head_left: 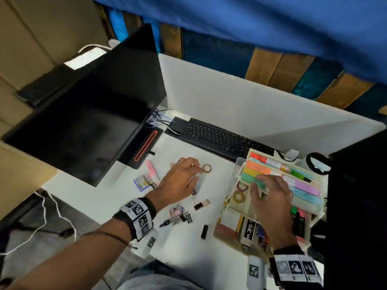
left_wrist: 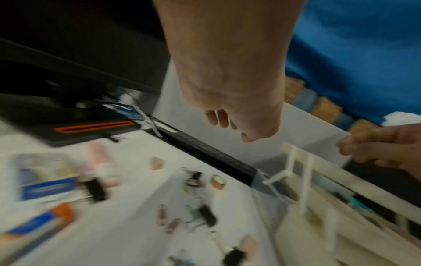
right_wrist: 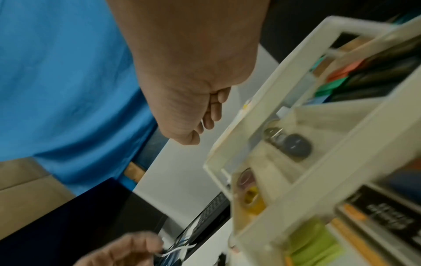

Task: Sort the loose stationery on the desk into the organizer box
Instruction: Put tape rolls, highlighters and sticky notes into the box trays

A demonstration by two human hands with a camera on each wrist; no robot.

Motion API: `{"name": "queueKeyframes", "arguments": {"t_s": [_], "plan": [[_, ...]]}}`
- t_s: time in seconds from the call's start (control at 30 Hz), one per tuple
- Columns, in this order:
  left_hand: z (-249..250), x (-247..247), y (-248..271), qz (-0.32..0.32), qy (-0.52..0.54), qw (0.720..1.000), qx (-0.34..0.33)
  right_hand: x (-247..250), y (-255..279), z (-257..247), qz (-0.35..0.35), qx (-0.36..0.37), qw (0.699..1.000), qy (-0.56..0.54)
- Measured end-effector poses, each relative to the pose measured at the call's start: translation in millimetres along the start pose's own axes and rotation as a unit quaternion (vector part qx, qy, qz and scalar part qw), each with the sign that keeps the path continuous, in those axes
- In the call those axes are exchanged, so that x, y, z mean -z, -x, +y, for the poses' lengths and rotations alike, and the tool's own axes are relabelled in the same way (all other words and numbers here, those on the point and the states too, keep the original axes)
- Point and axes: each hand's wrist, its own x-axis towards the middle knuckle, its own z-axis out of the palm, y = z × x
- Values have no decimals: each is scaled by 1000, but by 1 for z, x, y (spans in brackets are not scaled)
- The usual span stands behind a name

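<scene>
Left hand (head_left: 178, 181): palm down over the white desk (head_left: 117, 197), fingers loosely spread, nothing grasped; fingertips just beside a small brown tape ring (head_left: 207, 168).
Right hand (head_left: 272, 197): fingers relaxed and empty, above the cream plastic organizer box (head_left: 240, 170), over its pastel highlighters (head_left: 259, 166).
Writing: a black-and-white label in the box's near compartment reads "35" (head_left: 250, 226); the rest is too blurred to read.
Loose stationery: black binder clip (head_left: 198, 206), pile of paper clips (head_left: 178, 212), pink highlighter (head_left: 151, 170), staples packet (head_left: 142, 182), all left of the box.
Surroundings: black keyboard (head_left: 219, 139) behind; dark monitor (head_left: 88, 114) at left.
</scene>
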Motion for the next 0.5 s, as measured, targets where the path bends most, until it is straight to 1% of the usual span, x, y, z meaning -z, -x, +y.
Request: {"name": "queueKeyframes", "arguments": {"t_s": [0.07,0.13,0.2,0.27,0.33,0.4,0.5], "plan": [[-36,10,32,-9,7,996,88,-12,-6,-26,-30,50,998,-28],[-68,19,67,-24,3,985,171,-29,-11,-53,-75,93,990,-71],[-92,27,97,-45,5,971,234,-54,-12,-80,-135,126,979,-90],[-111,33,119,-60,12,954,292,-83,-11,-106,-198,142,966,-90],[-125,36,137,-65,18,940,334,-113,-9,-128,-255,141,953,-81],[-135,36,150,-71,28,931,356,-144,-6,-147,-308,124,941,-70],[-144,32,161,-70,46,923,377,-184,0,-170,-343,90,932,-81]]}}
